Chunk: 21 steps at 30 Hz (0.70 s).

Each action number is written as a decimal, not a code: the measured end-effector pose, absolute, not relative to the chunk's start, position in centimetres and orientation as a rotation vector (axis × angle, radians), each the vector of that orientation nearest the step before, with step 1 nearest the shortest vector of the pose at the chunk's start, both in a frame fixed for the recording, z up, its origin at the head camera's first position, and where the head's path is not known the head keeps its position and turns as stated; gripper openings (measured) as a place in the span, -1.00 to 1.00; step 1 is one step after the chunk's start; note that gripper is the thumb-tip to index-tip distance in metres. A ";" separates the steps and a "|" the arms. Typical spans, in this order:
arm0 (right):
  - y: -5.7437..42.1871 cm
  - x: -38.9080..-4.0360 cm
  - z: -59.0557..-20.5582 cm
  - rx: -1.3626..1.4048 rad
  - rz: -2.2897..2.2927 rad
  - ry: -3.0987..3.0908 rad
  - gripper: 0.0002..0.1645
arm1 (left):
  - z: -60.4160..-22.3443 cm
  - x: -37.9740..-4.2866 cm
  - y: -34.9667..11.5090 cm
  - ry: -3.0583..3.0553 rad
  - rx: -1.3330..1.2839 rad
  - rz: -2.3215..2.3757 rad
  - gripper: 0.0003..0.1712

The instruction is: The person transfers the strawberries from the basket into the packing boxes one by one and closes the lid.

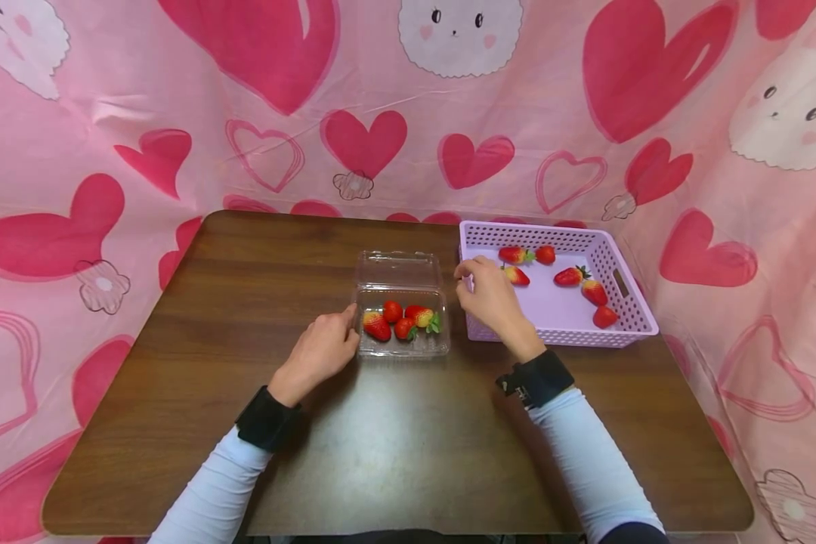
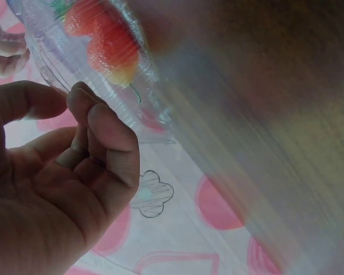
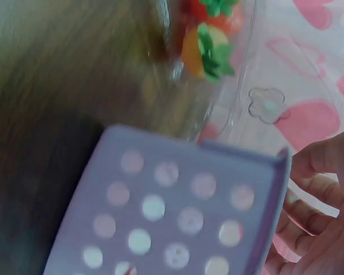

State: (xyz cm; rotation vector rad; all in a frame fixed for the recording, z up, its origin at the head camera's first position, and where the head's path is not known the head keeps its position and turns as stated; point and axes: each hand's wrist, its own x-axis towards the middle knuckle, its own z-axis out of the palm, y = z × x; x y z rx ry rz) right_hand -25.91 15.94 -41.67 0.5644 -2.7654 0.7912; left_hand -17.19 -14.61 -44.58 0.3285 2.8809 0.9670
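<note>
A clear plastic clamshell box lies on the table with its lid laid back and several strawberries inside. At its left side, my left hand pinches the rim between thumb and forefinger, as the left wrist view shows. My right hand hovers at the left rim of a lilac perforated basket, its fingers loosely bent and nothing visible in them. Several strawberries lie spread over the basket floor, one of them just beyond the right hand.
The brown wooden table carries the box near its middle and the basket at the back right. A pink curtain with hearts hangs behind and beside the table. A narrow strip of table separates box and basket.
</note>
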 end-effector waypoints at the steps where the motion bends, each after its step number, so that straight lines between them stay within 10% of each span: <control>1: 16.2 -26.0 -41.6 0.549 0.785 -2.763 -0.84 | -44.6 -17.2 -14.6 2.881 0.330 0.965 -0.37; 21: 20.3 -28.3 -42.1 0.334 0.746 -2.854 -0.69 | -44.8 -17.2 -14.6 2.883 0.329 0.968 -0.37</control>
